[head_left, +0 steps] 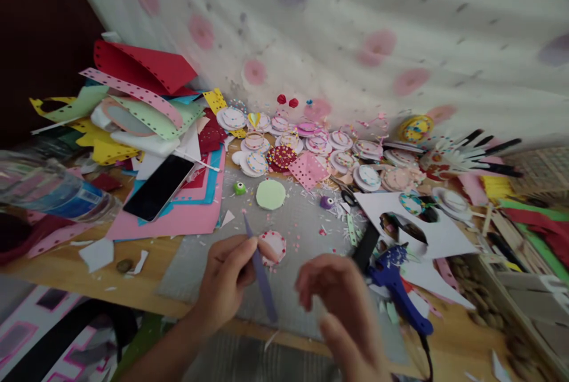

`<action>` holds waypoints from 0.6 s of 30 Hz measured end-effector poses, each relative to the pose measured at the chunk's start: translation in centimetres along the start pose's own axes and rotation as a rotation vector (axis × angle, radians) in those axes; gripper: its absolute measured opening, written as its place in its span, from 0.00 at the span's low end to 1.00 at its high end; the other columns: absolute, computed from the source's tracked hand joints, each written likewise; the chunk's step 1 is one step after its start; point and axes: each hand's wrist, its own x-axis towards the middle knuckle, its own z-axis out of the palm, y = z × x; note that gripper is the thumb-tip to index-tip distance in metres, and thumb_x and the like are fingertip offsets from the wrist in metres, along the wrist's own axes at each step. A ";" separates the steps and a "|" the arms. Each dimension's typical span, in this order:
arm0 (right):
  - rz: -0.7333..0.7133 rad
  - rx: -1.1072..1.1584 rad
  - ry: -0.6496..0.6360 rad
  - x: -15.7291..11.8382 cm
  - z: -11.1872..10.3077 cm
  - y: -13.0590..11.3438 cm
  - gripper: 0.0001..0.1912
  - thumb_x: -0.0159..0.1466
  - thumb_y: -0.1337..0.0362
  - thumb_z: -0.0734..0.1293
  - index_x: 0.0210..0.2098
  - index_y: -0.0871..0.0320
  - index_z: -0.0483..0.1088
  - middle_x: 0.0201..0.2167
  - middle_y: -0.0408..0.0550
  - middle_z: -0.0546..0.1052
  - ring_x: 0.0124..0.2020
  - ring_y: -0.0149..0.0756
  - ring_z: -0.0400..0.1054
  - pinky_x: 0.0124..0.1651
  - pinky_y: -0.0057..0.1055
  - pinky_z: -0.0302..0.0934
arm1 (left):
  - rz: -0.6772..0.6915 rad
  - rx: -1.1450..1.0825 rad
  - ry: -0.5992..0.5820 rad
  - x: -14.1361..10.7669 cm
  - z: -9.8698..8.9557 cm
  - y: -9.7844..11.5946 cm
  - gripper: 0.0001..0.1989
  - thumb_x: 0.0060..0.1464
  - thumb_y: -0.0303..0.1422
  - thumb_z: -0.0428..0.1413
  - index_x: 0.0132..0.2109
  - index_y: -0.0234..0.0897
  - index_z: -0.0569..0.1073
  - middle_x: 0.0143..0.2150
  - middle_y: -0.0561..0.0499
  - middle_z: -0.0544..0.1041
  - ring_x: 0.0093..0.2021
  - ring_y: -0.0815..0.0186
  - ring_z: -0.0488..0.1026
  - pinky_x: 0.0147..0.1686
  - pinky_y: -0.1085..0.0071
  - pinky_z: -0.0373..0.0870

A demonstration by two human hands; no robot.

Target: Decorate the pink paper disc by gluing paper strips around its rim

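Between its thumb and fingers my left hand (231, 272) pinches a thin purple strip (262, 278), which slants down toward the table's front edge. Just beyond the fingertips lies a small round piece with a pink-red dotted rim (276, 246), partly covered by a finger. My right hand (342, 311) is raised to the right of the strip, fingers curved and apart from the thumb, with nothing seen in it; it is slightly blurred. A pale green scalloped disc (271, 194) rests on the grey mat (191, 275), between a green one-eyed bead (239, 188) and a purple one (326, 202).
Small decorated paper hats (282, 158) crowd the back. At left are a phone (159, 186), a plastic bottle (66, 189) and piled coloured sheets (137, 68). A blue glue gun (400, 290), scissors (348, 193) and cut white paper (448, 234) lie at right.
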 end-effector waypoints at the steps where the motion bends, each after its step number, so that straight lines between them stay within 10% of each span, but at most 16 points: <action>1: 0.018 0.065 -0.040 1.4 1.5 0.0 0.18 0.62 0.54 0.67 0.50 0.54 0.67 0.40 0.49 0.75 0.37 0.36 0.72 0.38 0.34 0.69 | 0.034 -0.020 0.032 0.3 0.8 0.3 0.20 0.53 0.45 0.53 0.24 0.34 0.76 0.14 0.58 0.52 0.17 0.73 0.47 0.18 0.73 0.44; 9: 0.113 0.568 0.365 4.6 6.8 -1.0 0.07 0.57 0.60 0.72 0.36 0.51 0.76 0.22 0.39 0.72 0.19 0.23 0.62 0.22 0.18 0.60 | 0.085 -0.055 0.020 0.6 4.4 -1.3 0.23 0.57 0.48 0.50 0.37 0.32 0.80 0.14 0.60 0.52 0.16 0.72 0.50 0.20 0.73 0.54; 18: 0.188 0.588 0.354 7.2 5.5 -1.5 0.05 0.55 0.61 0.74 0.32 0.52 0.76 0.24 0.39 0.74 0.23 0.23 0.65 0.27 0.19 0.63 | 0.264 0.291 -0.095 1.7 4.1 -0.3 0.23 0.60 0.46 0.48 0.31 0.35 0.79 0.16 0.55 0.62 0.18 0.70 0.56 0.22 0.73 0.59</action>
